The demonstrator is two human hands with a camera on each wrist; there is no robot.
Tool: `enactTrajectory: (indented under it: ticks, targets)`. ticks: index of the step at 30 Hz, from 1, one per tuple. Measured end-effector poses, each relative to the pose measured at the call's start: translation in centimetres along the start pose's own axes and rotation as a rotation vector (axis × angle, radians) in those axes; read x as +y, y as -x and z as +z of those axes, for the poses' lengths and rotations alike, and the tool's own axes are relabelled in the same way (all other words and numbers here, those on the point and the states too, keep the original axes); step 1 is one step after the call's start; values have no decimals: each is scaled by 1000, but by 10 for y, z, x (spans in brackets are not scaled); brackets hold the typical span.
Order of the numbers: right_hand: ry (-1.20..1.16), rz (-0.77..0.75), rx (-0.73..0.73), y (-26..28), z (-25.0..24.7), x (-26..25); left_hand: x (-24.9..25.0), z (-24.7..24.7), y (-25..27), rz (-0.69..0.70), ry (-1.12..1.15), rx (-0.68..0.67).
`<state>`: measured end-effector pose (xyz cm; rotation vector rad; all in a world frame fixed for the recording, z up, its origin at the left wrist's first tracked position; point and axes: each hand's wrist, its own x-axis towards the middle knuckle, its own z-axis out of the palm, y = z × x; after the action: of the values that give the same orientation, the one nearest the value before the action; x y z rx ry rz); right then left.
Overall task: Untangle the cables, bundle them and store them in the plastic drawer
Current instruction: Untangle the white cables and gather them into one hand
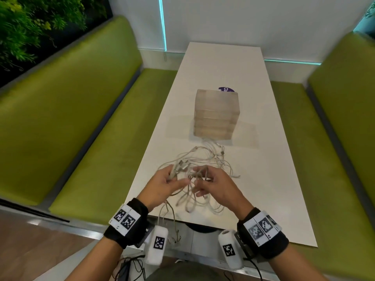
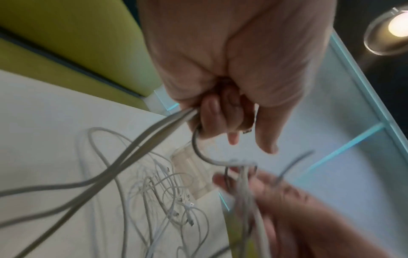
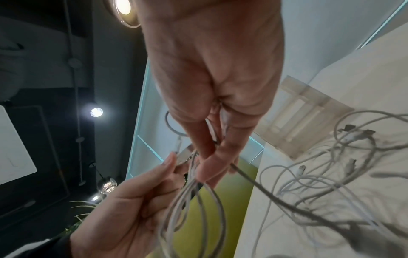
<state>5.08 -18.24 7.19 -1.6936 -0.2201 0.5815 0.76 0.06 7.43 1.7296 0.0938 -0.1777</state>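
Observation:
A tangle of white cables (image 1: 205,161) lies on the white table (image 1: 263,159) in front of a translucent plastic drawer unit (image 1: 216,114), whose drawers look closed. My left hand (image 1: 172,179) grips several cable strands above the near part of the table; its fingers (image 2: 212,120) curl round them. My right hand (image 1: 203,180) pinches a bunch of strands between thumb and fingers (image 3: 209,157), close to the left hand (image 3: 137,197). Loose loops (image 3: 331,167) trail back to the pile, and some cable ends (image 1: 172,228) dangle over the near table edge.
Green padded benches (image 1: 81,128) (image 1: 334,128) flank the narrow table. A purple round sticker (image 1: 226,89) shows behind the drawer unit. Dark cables and an adapter (image 1: 129,266) lie on the floor near my feet. Plants (image 1: 30,27) fill the top left.

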Motion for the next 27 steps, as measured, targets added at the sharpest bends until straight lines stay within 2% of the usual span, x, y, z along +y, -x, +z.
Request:
enactTrajectory:
  ticks: [2,5,9,15,24,27]
  targets:
    - [-12,39,-75,7,-2,5,-1,-11,1,2,99,145]
    - [-3,82,-149,14,3,20,-1,-21,0,3,190,225]
    - [10,148,-208,22,23,41,3,-23,-2,26,240,261]
    - [-15,305,-531,35,44,48,7,-21,-7,37,255,270]
    - [-104,377,-678,32,37,53,5,-19,-9,26,261,259]
    - [-192,394,-809,31,35,52,5,-18,-9,30,257,263]
